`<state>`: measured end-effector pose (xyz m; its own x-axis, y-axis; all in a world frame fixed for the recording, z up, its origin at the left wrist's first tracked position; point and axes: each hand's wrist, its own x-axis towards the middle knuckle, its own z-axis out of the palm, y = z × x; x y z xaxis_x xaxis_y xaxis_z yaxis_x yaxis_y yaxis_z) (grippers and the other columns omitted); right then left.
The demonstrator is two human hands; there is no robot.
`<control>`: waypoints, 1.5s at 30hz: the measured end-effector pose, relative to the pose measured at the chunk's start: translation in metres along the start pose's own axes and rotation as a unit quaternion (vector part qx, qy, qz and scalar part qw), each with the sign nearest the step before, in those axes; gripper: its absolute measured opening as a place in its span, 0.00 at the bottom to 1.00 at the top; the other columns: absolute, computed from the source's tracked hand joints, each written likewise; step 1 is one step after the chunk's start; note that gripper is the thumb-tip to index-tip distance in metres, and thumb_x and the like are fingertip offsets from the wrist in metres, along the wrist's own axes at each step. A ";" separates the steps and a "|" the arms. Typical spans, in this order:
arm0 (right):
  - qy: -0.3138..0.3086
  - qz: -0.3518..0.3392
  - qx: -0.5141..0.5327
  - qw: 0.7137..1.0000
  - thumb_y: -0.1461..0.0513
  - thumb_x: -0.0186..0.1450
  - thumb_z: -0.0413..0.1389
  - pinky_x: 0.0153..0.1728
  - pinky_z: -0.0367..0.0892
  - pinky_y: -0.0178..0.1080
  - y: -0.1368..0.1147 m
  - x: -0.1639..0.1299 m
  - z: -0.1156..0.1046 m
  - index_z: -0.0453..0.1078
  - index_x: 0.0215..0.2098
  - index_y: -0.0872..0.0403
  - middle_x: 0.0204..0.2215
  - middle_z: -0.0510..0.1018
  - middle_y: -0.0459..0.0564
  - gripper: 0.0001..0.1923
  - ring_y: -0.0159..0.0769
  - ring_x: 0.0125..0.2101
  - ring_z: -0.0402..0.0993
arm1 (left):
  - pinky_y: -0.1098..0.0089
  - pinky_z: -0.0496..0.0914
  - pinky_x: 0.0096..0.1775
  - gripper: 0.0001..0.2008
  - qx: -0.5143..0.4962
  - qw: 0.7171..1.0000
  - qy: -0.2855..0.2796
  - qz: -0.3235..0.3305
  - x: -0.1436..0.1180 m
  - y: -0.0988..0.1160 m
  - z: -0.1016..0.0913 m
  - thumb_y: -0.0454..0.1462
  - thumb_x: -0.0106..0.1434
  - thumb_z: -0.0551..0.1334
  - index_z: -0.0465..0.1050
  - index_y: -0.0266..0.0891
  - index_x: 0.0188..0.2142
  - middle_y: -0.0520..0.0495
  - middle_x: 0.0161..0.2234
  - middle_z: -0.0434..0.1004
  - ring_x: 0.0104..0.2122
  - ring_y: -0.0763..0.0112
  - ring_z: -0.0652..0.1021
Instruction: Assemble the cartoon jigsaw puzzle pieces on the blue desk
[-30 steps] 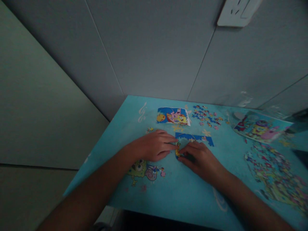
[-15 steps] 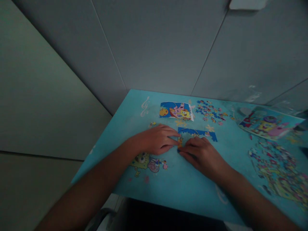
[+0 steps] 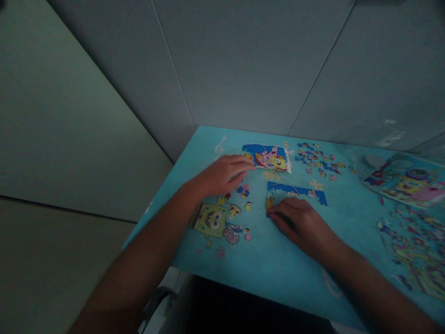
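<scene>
My left hand [image 3: 227,174] is held out flat with its fingers stretched over the lower left corner of a cartoon picture card [image 3: 266,157]. It holds nothing. My right hand [image 3: 301,220] has thumb and fingertips pinched on a jigsaw piece at the lower end of the partly joined jigsaw [image 3: 295,189], and its fingers hide most of that piece. Blue pieces form the jigsaw's top strip, and a short orange column runs down its left side. Several loose jigsaw pieces [image 3: 243,190] lie just below my left hand.
A pile of loose pieces [image 3: 318,160] lies at the back, right of the card. Farther right are a clear bag with a cartoon picture [image 3: 410,181] and a larger heap of pieces [image 3: 417,246]. The blue table [image 3: 278,264] meets a grey wall [image 3: 243,69].
My left hand has left the jigsaw's left edge and moved up and left to the picture card. My right hand stays at the jigsaw's lower left. The view has shifted slightly.
</scene>
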<state>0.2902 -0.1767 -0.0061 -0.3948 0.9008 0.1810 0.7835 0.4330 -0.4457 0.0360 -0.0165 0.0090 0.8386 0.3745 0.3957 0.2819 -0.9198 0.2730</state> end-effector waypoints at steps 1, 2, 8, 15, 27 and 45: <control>-0.002 0.001 0.001 1.000 0.61 0.72 0.55 0.45 0.72 0.47 -0.001 0.000 -0.001 0.76 0.45 0.50 0.39 0.80 0.52 0.08 0.42 0.39 0.77 | 0.58 0.68 0.56 0.16 0.040 0.999 0.006 -0.027 -0.003 -0.009 -0.004 0.36 0.74 0.53 0.72 0.39 0.57 0.41 0.55 0.76 0.55 0.61 0.75; -0.002 0.002 0.001 1.000 0.62 0.72 0.55 0.45 0.72 0.47 -0.001 0.000 -0.001 0.76 0.45 0.50 0.39 0.80 0.52 0.08 0.42 0.40 0.77 | 0.56 0.68 0.54 0.15 0.087 0.995 0.004 -0.056 -0.005 -0.017 -0.007 0.37 0.74 0.53 0.73 0.39 0.56 0.41 0.52 0.78 0.52 0.60 0.77; 0.008 0.001 -0.008 1.000 0.61 0.72 0.54 0.44 0.72 0.48 -0.002 -0.001 0.000 0.76 0.45 0.50 0.39 0.80 0.52 0.09 0.42 0.40 0.77 | 0.61 0.67 0.45 0.10 0.175 0.978 -0.056 -0.101 -0.014 -0.036 -0.011 0.38 0.73 0.55 0.75 0.39 0.43 0.44 0.40 0.79 0.43 0.61 0.77; -0.007 0.008 -0.014 1.000 0.60 0.73 0.53 0.46 0.71 0.48 -0.003 -0.001 0.000 0.76 0.46 0.50 0.39 0.80 0.51 0.09 0.42 0.40 0.76 | 0.62 0.66 0.46 0.09 0.181 0.975 -0.088 -0.092 -0.011 -0.030 -0.007 0.40 0.73 0.58 0.75 0.40 0.45 0.45 0.43 0.79 0.45 0.61 0.77; -0.004 0.007 -0.013 1.000 0.61 0.73 0.53 0.45 0.70 0.48 -0.004 -0.001 0.001 0.76 0.45 0.50 0.39 0.80 0.52 0.09 0.42 0.39 0.76 | 0.62 0.66 0.48 0.11 0.157 0.981 -0.095 -0.059 -0.012 -0.029 -0.002 0.41 0.72 0.57 0.78 0.42 0.46 0.46 0.42 0.79 0.43 0.64 0.76; 0.122 0.115 -0.022 0.986 0.58 0.73 0.52 0.40 0.70 0.45 0.006 -0.002 -0.013 0.76 0.44 0.52 0.36 0.82 0.51 0.12 0.42 0.35 0.77 | 0.63 0.64 0.47 0.11 0.120 0.986 -0.113 -0.016 -0.004 -0.013 0.007 0.44 0.72 0.61 0.80 0.44 0.45 0.47 0.43 0.79 0.43 0.65 0.76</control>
<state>0.3019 -0.1761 0.0027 -0.0808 0.9544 0.2875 0.8615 0.2120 -0.4615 0.0323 -0.0066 -0.0018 0.9026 0.3924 0.1770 0.3887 -0.9196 0.0566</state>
